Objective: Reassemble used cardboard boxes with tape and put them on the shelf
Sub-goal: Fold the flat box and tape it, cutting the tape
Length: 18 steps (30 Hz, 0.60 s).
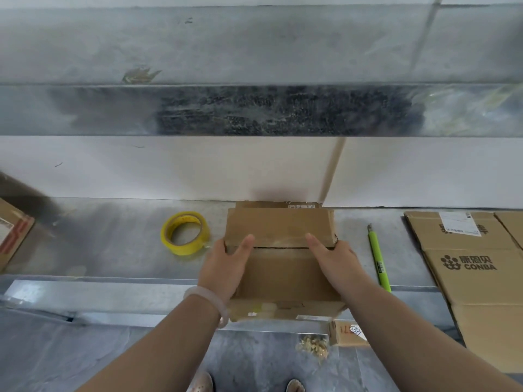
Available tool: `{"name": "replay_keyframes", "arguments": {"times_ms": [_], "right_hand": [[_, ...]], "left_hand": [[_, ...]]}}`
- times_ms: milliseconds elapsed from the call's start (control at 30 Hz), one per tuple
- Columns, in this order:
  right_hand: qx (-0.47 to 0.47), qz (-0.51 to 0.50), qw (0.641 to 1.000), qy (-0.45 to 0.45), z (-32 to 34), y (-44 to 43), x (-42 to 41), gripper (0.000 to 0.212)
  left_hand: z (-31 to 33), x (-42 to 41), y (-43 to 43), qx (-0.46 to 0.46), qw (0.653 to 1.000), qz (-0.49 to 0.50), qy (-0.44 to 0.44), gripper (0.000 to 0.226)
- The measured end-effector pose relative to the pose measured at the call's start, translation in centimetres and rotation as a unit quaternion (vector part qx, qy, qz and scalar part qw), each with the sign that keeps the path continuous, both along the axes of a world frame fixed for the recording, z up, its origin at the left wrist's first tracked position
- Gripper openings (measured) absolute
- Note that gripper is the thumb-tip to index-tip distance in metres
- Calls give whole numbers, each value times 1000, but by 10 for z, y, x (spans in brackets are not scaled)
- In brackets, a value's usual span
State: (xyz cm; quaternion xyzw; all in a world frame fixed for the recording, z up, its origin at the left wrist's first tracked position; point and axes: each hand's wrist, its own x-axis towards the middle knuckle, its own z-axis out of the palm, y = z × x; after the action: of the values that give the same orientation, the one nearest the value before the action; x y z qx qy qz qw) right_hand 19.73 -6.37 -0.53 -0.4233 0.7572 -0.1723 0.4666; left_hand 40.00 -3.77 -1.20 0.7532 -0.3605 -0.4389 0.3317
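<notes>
A small brown cardboard box (278, 224) stands on the metal bench (113, 239) in front of me, its two top flaps folded down and meeting at a dark seam. My left hand (226, 264) holds the box's left side, with the thumb lying over the near flap up to the seam. My right hand (331, 261) holds the right side the same way, fingers round the right edge. A roll of yellow tape (185, 232) lies flat on the bench just left of the box. Above the bench runs a metal shelf (254, 108).
A green utility knife (377, 258) lies right of the box. Flattened cardboard boxes (475, 278) printed GONBA are stacked at the far right. Another box (12, 233) sits at the left edge. A cardboard scrap (346, 333) and crumbs lie on the floor below the bench edge.
</notes>
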Motion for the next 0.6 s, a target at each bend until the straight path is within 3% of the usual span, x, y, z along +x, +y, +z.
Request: {"name": "replay_keyframes", "arguments": {"times_ms": [67,133,233,367,500,600], "right_hand": [[-2,8,998,60,0,-2,6,94],[-21,11,995,101,-2,0,10,90],[-43,13,993,112,-8,1,8,74],[-92,-4,993,75,-14,0,-2,32],[-107,-2,992,66,-17,0,-10,35],[-88,-53,995,-9,-14,-1,-14,38]], "left_hand": [[-4,-6,-9,35,997,-5,-74,83],[-6,-11,-13,52,987,-20,-149,89],[-9,-13,-15,43,980,-38,-193,84],[-16,-6,-15,39,976,-59,-206,64],[-26,7,-15,-6,983,-50,-177,35],[-28,10,-14,-44,989,-37,-137,29]]}}
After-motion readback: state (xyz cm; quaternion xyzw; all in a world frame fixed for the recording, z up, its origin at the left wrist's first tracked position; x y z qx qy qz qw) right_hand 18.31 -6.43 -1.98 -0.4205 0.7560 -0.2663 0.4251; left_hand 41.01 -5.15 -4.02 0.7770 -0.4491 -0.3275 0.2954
